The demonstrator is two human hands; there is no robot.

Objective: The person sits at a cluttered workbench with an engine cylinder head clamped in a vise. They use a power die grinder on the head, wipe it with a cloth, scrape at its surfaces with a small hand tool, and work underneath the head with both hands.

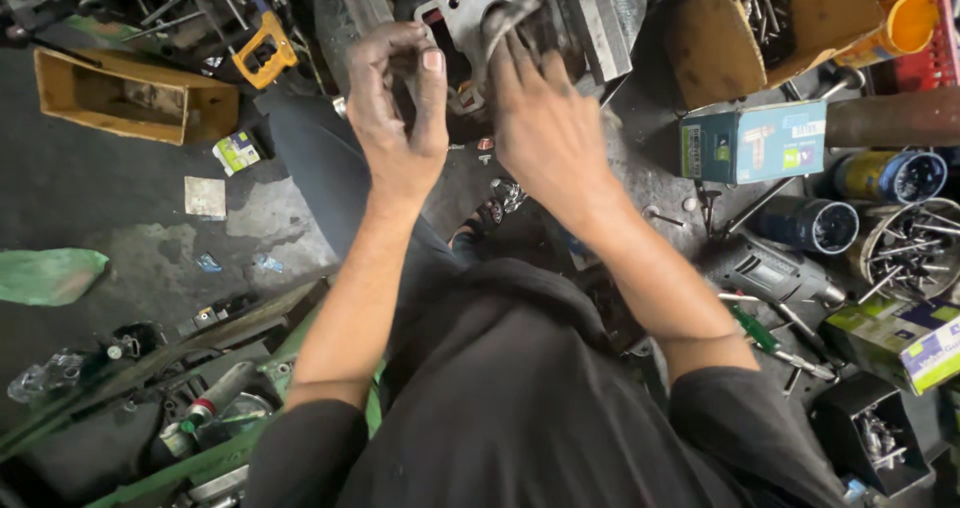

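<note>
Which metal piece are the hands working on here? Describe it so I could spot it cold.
Start at the open cardboard box of bolts at the top right, then look left. The right hand presses a grey rag against a flat grey metal plate; the left hand is beside it. Unlike the loose tools around, it has a large cut-out opening and small bolt holes.

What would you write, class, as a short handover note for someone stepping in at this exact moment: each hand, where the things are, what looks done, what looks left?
Left hand: raised, fingers curled by the grey metal engine part; whether it grips anything is unclear.
Right hand: presses a dark rag against that part's round opening.
The part sits ahead, above the knees. A teal box and a drill lie to the right, a yellow tray to the left.
Done: wiping under way. Left: cannot judge how clean the part is.
</note>
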